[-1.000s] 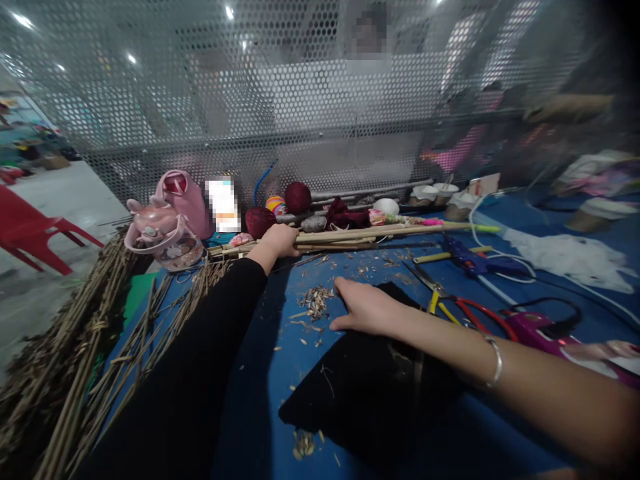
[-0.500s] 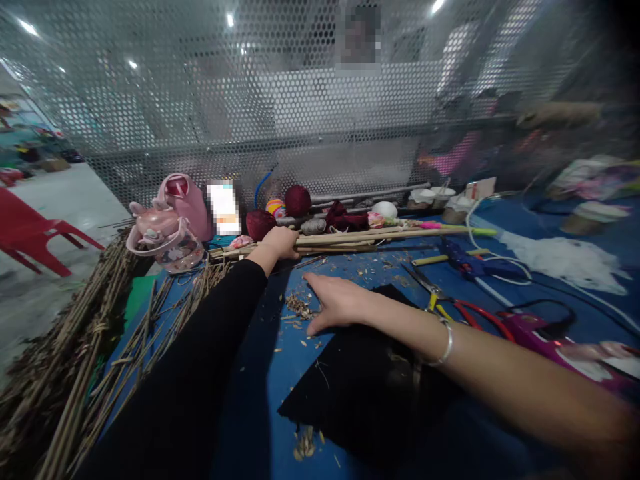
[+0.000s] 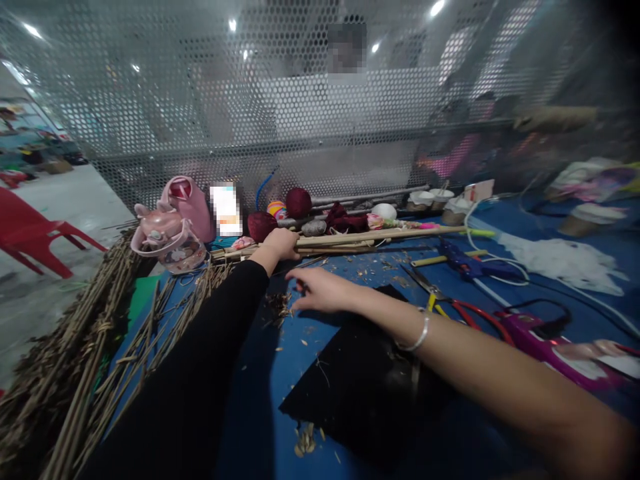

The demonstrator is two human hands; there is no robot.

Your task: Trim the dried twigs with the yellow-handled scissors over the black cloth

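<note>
My left hand (image 3: 281,244) is closed over the near end of a row of thin wooden sticks (image 3: 360,238) lying along the back of the blue table; its fingertips are partly hidden. Just in front of it, my right hand (image 3: 323,291) hovers low over the tabletop, thumb and fingers apart, holding nothing. Beside its fingertips is a small heap of dry plant scraps (image 3: 279,308), partly in shadow. A black sheet (image 3: 350,393) lies below my right forearm.
Dry stalks (image 3: 100,333) cover the left side. A pink bottle (image 3: 187,207), a clear pink-handled pot (image 3: 177,253), a lit phone (image 3: 227,208) and dark red yarn balls (image 3: 299,202) stand behind. Red-handled pliers (image 3: 480,320), a blue glue gun (image 3: 465,260) and cables lie right.
My right hand has moved left, and the heap of plant scraps has shifted left with it. My left hand stays on the sticks.
</note>
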